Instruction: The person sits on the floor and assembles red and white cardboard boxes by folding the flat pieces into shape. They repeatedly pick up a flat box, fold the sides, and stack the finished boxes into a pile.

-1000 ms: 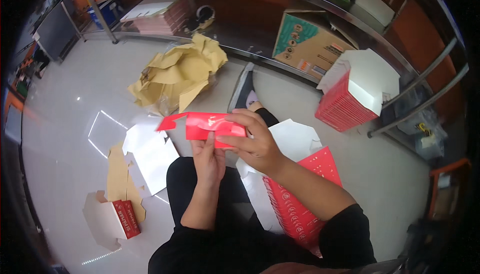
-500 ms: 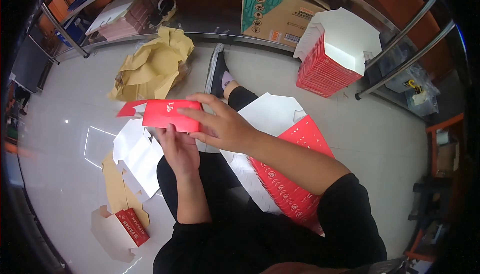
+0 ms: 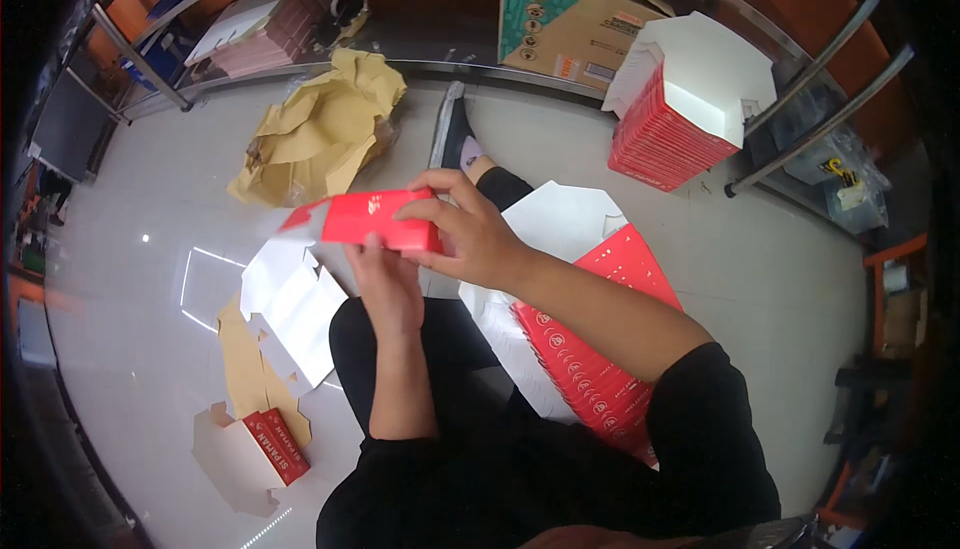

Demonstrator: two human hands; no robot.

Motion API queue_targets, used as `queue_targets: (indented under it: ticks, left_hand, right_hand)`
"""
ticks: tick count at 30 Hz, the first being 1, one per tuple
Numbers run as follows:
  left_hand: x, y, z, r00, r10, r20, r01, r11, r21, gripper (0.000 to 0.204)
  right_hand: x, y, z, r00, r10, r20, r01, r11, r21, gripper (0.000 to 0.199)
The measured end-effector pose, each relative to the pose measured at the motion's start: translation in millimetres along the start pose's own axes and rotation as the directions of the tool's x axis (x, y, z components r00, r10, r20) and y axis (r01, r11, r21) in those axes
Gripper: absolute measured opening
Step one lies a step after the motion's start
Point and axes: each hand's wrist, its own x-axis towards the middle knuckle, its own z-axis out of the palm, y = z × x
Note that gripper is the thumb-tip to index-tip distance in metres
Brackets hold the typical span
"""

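A red cardboard box (image 3: 372,221), partly folded up, is held in the air above my lap. My left hand (image 3: 386,287) grips it from below, the thumb against its near side. On its right end, my right hand (image 3: 472,234) is closed, with fingers over the top and the thumb underneath. A flap at the box's left end is smeared by motion. Beside my right forearm lies a leaning stack of nested red boxes (image 3: 590,359) with white open lids. White unfolded card sheets (image 3: 298,299) rest on the floor left of my leg.
A small red box (image 3: 278,447) with its lid open sits on the floor at lower left, by flat brown paper (image 3: 250,369). Crumpled brown paper (image 3: 320,129) lies ahead. Another red box stack (image 3: 670,134) stands near the metal shelf, which carries a large carton (image 3: 565,24).
The view has shifted slightly, and both hands have moved a little right with the red box. Its right end face shows more now, and the left flap has swung.
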Motion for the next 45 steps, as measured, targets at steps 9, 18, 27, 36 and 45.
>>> queue_targets:
  ticks: [9, 18, 27, 36, 45]
  left_hand:
    - [-2.5, 8.6, -13.2, 0.765, -0.423, 0.486, 0.136, 0.844, 0.519, 0.039]
    - [-2.4, -16.6, -6.8, 0.858, -0.370, 0.357, 0.190, 0.873, 0.449, 0.053]
    - [-0.8, 2.8, -3.5, 0.869, -0.343, 0.358, 0.188, 0.896, 0.402, 0.055]
    - [-1.1, -1.1, -7.3, 0.832, -0.410, 0.373, 0.224, 0.864, 0.451, 0.058]
    - [-8.3, 4.3, -3.1, 0.892, -0.309, 0.329, 0.151, 0.891, 0.428, 0.066]
  right_hand:
    - [2.7, 35.7, -28.5, 0.799, 0.601, -0.006, -0.509, 0.682, 0.524, 0.032]
    - [-3.7, 47.7, -32.5, 0.770, 0.638, -0.015, -0.607, 0.740, 0.291, 0.025]
    - [-10.7, 61.6, -24.7, 0.734, 0.679, 0.007, -0.675, 0.728, 0.123, 0.030]
    - [-8.5, 45.3, -23.7, 0.878, 0.441, 0.185, -0.447, 0.894, -0.010, 0.023]
    - [-5.7, 35.2, -27.1, 0.792, 0.315, 0.522, -0.382, 0.924, 0.022, 0.020]
